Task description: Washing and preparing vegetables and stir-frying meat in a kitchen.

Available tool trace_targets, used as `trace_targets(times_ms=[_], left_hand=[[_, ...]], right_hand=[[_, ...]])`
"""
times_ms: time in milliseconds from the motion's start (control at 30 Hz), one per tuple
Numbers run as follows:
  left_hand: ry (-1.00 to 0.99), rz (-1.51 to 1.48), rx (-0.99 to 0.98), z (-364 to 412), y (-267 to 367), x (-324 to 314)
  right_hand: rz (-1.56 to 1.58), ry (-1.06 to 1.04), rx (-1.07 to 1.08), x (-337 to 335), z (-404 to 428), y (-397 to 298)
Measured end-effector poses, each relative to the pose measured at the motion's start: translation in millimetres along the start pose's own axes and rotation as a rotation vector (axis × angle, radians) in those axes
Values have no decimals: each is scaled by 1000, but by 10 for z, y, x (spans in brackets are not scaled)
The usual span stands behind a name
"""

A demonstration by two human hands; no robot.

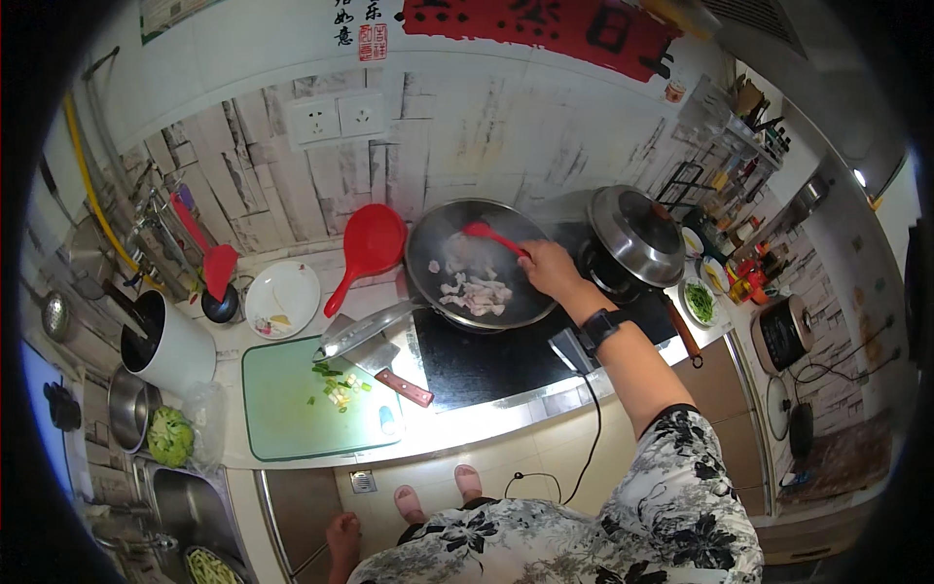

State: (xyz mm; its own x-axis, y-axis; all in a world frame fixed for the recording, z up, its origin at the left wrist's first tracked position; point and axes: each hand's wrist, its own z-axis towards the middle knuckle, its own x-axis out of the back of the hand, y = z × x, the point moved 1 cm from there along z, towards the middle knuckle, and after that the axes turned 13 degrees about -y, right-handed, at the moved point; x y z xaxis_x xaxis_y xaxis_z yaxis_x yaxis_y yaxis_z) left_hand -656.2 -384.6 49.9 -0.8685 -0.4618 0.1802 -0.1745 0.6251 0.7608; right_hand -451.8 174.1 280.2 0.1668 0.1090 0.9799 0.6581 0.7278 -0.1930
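My right hand (pixel 549 271) grips the handle of a red spatula (pixel 490 233), whose head rests among pale meat pieces (pixel 478 292) in a steaming wok (pixel 522 292) on the black cooktop (pixel 474 372). My left hand (pixel 343 536) hangs low beside my body, away from the counter; its fingers look curled, and whether it holds anything cannot be told. Left of the wok, a cleaver (pixel 405 387) lies over the edge of a green cutting board (pixel 281 394), close to chopped scallion (pixel 339 387). A glass lid (pixel 372 328) leans against the wok's left side.
A lidded pan (pixel 635 233) stands on the right burner, its wooden handle jutting forward. A red ladle (pixel 372 237) and a white plate (pixel 283 299) lie behind the board. At left are a white pot (pixel 182 347), a cauliflower (pixel 171 436) and a sink (pixel 193 511); a black cable (pixel 598 431) hangs in front.
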Motion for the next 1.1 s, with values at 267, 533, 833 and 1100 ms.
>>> trace_targets(times_ms=[267,533,833,1100], left_hand=[[-56,-57,36,79,-177,-22],[-30,42,-43,196,-175,-16],[-58,265,-253,104,159,51],[30,274,-68,133,-284,136]], right_hand=[[60,-301,-14,255,-235,67],[202,-468,-71,1058,-1025,-104],[322,-147,-111,2,-534,-321],[248,1,-237,-188,-18,33]])
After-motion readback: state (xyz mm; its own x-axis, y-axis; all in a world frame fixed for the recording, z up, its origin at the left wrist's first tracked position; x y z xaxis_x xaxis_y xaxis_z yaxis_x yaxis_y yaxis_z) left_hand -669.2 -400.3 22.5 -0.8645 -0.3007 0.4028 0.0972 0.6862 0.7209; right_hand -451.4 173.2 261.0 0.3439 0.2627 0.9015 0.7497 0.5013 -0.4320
